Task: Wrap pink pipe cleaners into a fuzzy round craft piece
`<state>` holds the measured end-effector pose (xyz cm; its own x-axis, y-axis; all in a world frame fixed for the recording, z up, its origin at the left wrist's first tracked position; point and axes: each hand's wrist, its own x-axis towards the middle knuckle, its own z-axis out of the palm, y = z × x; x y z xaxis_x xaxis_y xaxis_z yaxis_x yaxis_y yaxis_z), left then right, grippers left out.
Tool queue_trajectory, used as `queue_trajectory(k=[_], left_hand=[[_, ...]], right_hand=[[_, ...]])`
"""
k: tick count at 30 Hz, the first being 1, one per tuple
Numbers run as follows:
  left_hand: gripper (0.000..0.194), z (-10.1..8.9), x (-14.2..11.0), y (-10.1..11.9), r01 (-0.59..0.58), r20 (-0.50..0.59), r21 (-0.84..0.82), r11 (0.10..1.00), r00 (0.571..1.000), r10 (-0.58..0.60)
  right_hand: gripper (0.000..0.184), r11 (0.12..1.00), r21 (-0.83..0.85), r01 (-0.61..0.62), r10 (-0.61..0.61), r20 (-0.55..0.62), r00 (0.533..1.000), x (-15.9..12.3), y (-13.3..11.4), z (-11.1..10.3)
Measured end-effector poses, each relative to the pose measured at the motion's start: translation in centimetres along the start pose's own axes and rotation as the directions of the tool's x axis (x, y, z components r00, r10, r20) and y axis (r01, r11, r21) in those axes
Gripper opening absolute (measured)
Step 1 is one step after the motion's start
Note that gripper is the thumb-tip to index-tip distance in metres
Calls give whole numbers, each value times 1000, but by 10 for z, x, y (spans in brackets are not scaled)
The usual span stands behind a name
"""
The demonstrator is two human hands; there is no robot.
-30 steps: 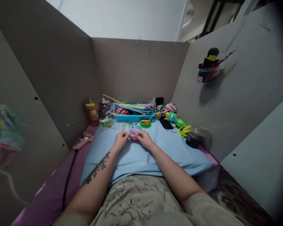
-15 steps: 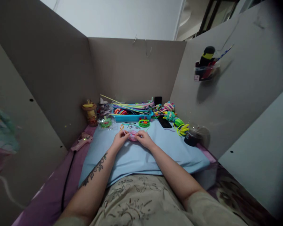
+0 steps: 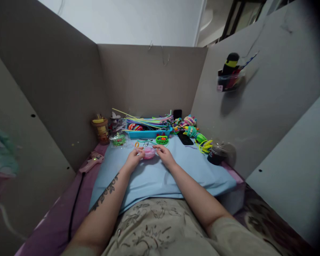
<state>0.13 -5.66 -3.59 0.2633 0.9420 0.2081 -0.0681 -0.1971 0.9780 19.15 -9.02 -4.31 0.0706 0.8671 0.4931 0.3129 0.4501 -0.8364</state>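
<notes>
A small pink rounded piece, apparently coiled from pipe cleaners, is between my two hands just above the blue cloth. My left hand grips its left side between thumb and fingers. My right hand is pinched closed at its upper right edge; what lies between those fingertips is too small to make out. Just beyond them are scissors, an orange loop and a green woven pipe-cleaner piece.
A blue tray heaped with pipe cleaners stands at the back. Left are a lidded cup, a bagged green piece and a pink glue gun. Right are a phone, colourful woven pieces and a dark tub. Panels enclose the table.
My right hand has shifted from the pink piece's side up to its upper right edge, showing more of the piece. My left hand keeps its grip. The view has turned slightly right.
</notes>
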Motion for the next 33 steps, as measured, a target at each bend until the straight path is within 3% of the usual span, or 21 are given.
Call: queue_trajectory(k=[4,10,14,21,25,33], left_hand=[[34,-3,1,1,87,28,-114,990,996,-84],[35,-3,-4,9,162,84,-221,962,986,-147],[35,-3,-7,13,195,121,-278,941,979,-167],[34,-2,-9,14,193,155,-339,921,977,-148],[35,-2,-10,15,187,155,-335,923,978,-142],[36,0,-11,17,157,150,-342,927,982,-111]], right_hand=[[32,990,129,-65,74,-70,995,0,1,-5],[28,995,76,57,-58,17,998,-3,-6,-6],[27,992,98,79,-85,60,995,-4,-8,-4],[13,981,138,137,-130,-55,990,-3,-6,-2],[6,980,103,172,-167,-51,985,-4,-12,-3],[23,992,83,97,-96,-13,995,-6,-16,-5]])
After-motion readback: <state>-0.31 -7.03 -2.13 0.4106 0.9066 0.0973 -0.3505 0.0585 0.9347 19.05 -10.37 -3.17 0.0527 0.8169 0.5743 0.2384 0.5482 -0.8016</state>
